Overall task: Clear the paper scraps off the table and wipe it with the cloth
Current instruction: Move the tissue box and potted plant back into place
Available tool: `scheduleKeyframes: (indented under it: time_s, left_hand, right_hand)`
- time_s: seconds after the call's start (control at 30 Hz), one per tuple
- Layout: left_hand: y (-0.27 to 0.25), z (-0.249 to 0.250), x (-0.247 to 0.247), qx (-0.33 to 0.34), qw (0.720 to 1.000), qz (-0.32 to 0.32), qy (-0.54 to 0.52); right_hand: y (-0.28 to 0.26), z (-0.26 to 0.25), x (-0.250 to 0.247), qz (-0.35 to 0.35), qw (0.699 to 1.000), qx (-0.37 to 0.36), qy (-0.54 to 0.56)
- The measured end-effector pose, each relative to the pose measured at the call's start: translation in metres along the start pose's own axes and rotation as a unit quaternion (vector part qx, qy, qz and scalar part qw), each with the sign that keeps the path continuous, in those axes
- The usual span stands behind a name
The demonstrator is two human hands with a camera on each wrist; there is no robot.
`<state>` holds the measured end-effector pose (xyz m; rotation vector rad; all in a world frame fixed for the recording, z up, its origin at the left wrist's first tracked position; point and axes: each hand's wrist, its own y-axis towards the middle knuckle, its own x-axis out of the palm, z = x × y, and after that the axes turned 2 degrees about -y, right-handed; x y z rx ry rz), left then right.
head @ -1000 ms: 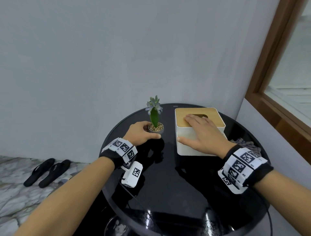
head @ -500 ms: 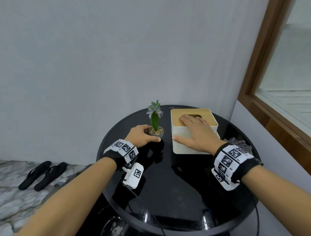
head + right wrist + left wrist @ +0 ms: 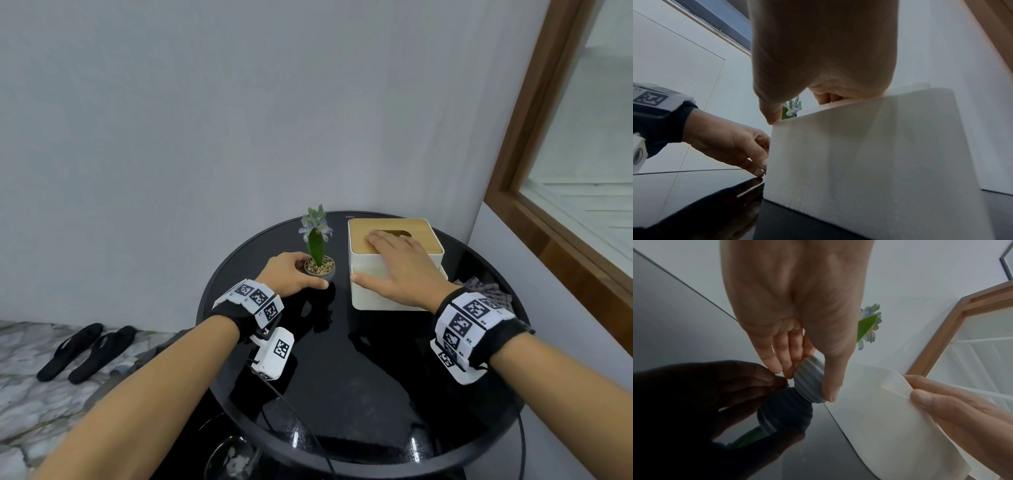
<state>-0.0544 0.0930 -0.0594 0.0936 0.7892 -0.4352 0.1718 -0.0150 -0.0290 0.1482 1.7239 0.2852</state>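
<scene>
On the round black glass table (image 3: pixel 342 377) my left hand (image 3: pixel 310 274) grips a small grey pot (image 3: pixel 320 270) holding a green plant with pale flowers. In the left wrist view its thumb and fingers curl round the ribbed pot (image 3: pixel 809 381), which stands on the glass. My right hand (image 3: pixel 378 263) holds a white tissue box (image 3: pixel 387 298) with a wooden lid, fingers over the top and thumb (image 3: pixel 925 399) on its near left corner. A checked grey cloth (image 3: pixel 486 291) lies bunched at the right, behind the box. No paper scraps show on the tabletop.
The table stands in a corner, with a white wall behind and a wood-framed window (image 3: pixel 548 240) to the right. Black sandals (image 3: pixel 85 349) lie on the marble floor at left. A round container (image 3: pixel 236 459) with white bits sits below the table's front edge.
The head view has shifted a little. Both hands keep the same holds on the pot and the tissue box, with no clear movement of either.
</scene>
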Motion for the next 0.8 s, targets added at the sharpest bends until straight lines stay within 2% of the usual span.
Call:
scheduleKeyframes:
  time_s: [0.33, 0.6, 0.8]
  left_hand:
    - [0.001, 0.002, 0.000, -0.009, 1.000, -0.008, 0.014]
    - [-0.004, 0.003, -0.002, -0.018, 0.999, -0.039, 0.008]
    - [-0.014, 0.001, -0.005, -0.026, 1.000, -0.009, -0.004]
  right_hand:
    - [0.000, 0.000, 0.000, 0.003, 1.000, 0.000, -0.010]
    - [-0.001, -0.001, -0.001, 0.001, 1.000, 0.001, -0.009]
    - [-0.002, -0.004, -0.003, 0.004, 1.000, 0.008, -0.019]
